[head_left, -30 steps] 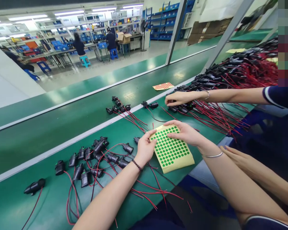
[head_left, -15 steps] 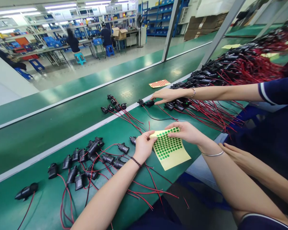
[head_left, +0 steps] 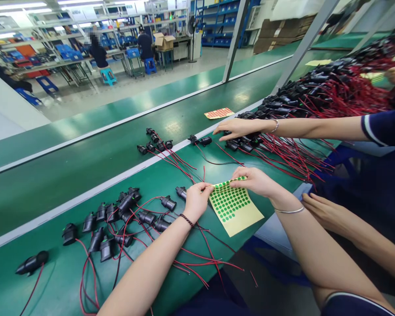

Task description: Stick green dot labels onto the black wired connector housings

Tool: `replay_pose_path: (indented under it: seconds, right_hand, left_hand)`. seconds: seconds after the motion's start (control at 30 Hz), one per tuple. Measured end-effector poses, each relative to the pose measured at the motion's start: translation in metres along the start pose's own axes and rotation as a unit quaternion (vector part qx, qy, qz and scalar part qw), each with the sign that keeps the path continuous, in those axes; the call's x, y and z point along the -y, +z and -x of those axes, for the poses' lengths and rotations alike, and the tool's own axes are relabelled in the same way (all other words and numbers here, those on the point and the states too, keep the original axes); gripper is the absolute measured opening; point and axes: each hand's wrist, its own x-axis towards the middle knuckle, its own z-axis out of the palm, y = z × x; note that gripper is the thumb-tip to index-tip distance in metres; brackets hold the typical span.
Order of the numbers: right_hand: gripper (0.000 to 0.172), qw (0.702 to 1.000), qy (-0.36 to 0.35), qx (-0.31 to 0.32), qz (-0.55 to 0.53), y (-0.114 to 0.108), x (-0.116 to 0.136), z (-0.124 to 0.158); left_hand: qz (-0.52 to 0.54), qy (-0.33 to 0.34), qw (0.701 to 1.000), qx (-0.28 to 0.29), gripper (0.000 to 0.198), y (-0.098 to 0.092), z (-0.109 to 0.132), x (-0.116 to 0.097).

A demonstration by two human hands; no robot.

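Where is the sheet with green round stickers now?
Head view, centre: the sticker sheet lies on the green table, its far edge pinched between the left hand and the right hand, just right of the black connectors.

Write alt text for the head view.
The left hand and right hand hold a sheet of green dot stickers over a green conveyor strewn with red-wired black connectors. A co-worker's hand touches a larger pile beyond.

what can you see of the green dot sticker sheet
The sticker sheet is pale yellow paper with rows of small green dots on its far part and a bare near strip. It lies on the green table, far edge lifted. Left hand pinches its far corner; right hand holds the far edge.
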Motion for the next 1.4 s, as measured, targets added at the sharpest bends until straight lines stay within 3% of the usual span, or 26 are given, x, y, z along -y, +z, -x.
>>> replay_pose_path:
  seconds: [0.13, 0.4, 0.63, 0.87, 1.4]
  right_hand:
    - [0.036, 0.999, 0.042, 0.023, -0.015, 0.000, 0.000, 0.001]
    - [0.025, 0.997, 0.040, 0.039, -0.050, 0.005, -0.005, -0.001]
    - [0.032, 0.986, 0.119, 0.050, -0.103, 0.007, -0.004, 0.000]
    - [0.046, 0.974, 0.124, 0.002, -0.192, 0.007, -0.001, 0.005]
    - [0.056, 0.985, 0.119, -0.002, -0.123, 0.006, -0.015, 0.007]
  left_hand:
    - [0.004, 0.003, 1.000, 0.024, 0.012, 0.001, 0.002, -0.001]
    - [0.017, -0.024, 0.998, 0.049, 0.010, 0.003, 0.002, -0.001]
    - [0.033, -0.030, 0.998, 0.052, 0.012, 0.002, 0.001, 0.001]
    - [0.046, -0.040, 0.997, 0.040, 0.015, -0.001, 0.002, 0.003]
    - [0.082, -0.060, 0.994, 0.043, 0.015, 0.008, 0.005, 0.012]
